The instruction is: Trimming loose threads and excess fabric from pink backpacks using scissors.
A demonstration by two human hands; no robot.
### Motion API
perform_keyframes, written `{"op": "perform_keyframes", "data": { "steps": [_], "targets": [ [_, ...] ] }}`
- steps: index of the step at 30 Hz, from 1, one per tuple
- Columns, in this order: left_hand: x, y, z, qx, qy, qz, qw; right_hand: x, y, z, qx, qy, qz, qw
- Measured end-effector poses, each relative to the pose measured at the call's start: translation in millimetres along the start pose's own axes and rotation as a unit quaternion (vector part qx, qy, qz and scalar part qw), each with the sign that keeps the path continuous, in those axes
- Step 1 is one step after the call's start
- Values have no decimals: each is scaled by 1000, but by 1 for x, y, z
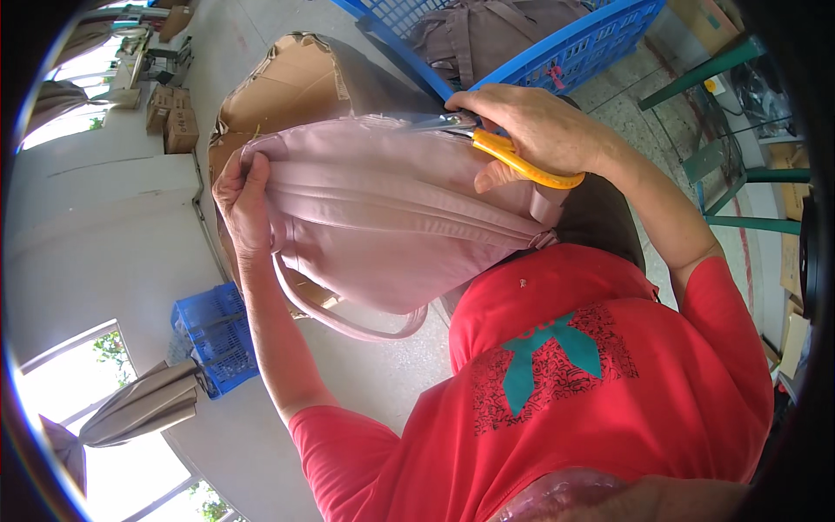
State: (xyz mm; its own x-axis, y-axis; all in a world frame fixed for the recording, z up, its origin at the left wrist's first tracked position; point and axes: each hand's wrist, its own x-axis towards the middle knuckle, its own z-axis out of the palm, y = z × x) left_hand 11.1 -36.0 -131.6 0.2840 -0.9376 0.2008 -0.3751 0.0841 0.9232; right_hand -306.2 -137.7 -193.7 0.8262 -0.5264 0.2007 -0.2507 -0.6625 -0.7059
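A pale pink backpack [365,252] lies across my lap, its folded straps running along the side that faces up. My left hand [243,198] is closed on the backpack's left end, thumb on top. In my right hand [548,130] is a pair of scissors [522,165] with orange handles. Their blades point left along the backpack's far edge, where some loose threads show. Blur at the blades hides whether they touch the fabric. A carry loop of the backpack hangs down on the near side.
Beyond the backpack stands an open cardboard box [283,83]. A blue plastic crate [557,56] at the far side holds dark brown bags [487,39]. Another blue crate [217,335] is by the left wall. Green metal legs [704,74] stand at right.
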Motion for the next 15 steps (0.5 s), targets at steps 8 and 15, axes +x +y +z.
{"op": "perform_keyframes", "data": {
  "steps": [8, 15],
  "targets": [
    [-8, 0, 9, -10, 40, -15, 999, 9, -4, 16, -1, 22, -29, 999],
    [-15, -2, 9, -13, 43, -41, 998, 11, -5, 23, -11, 82, -81, 993]
  ]
}}
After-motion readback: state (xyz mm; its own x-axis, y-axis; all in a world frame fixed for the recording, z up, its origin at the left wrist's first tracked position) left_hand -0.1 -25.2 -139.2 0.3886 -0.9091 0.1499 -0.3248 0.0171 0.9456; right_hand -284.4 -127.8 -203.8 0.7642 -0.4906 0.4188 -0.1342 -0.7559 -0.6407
